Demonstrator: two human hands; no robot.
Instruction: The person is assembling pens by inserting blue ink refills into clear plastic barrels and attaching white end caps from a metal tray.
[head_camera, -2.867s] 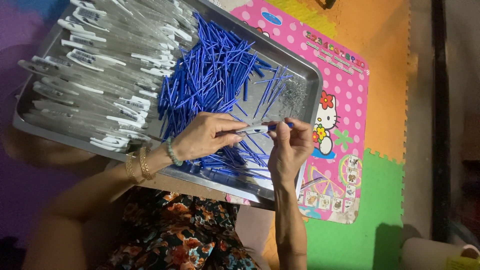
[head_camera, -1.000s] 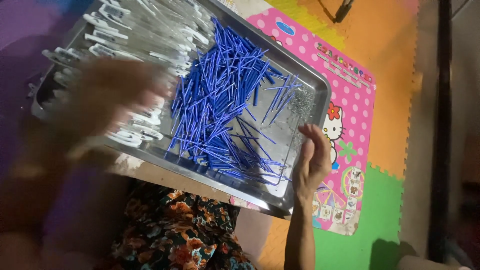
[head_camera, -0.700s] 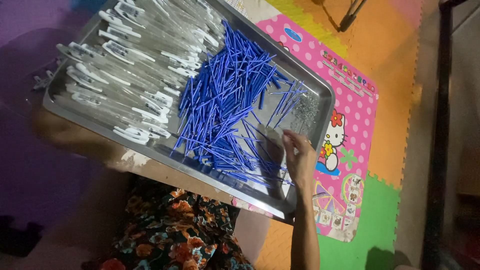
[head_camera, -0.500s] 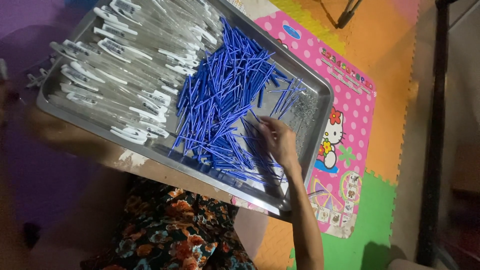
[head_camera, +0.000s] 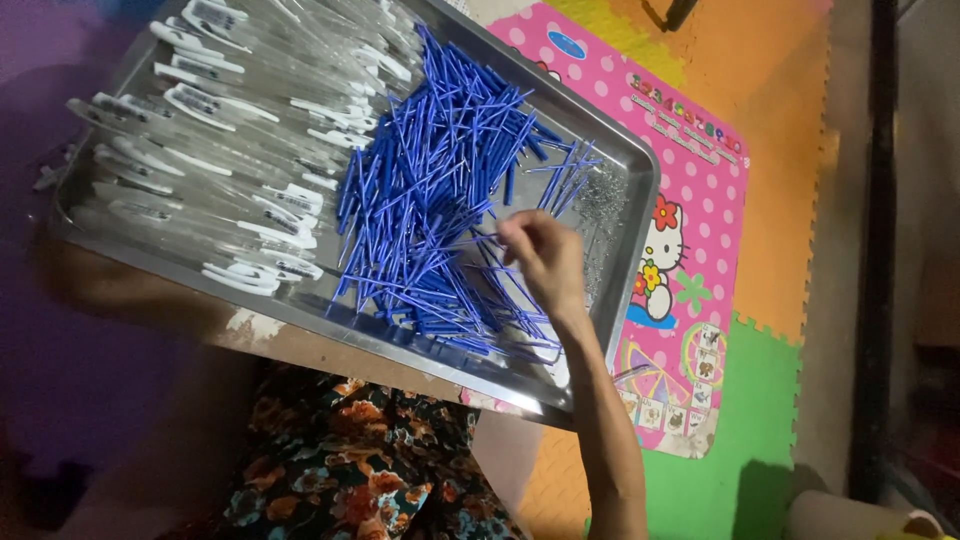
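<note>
right hand pinches one thin blue tube from the blue pile in a metal tray; left hand unseen.

There is just one view — the camera sits on the person's head and looks steeply down, close in, at a metal tray lying slanted, its right corner over a pink mat.

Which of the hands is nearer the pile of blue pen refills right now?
Right. The right hand reaches into the metal tray, its fingertips among the blue refills. The left hand is out of view, so it cannot be placed relative to the pile.
</note>
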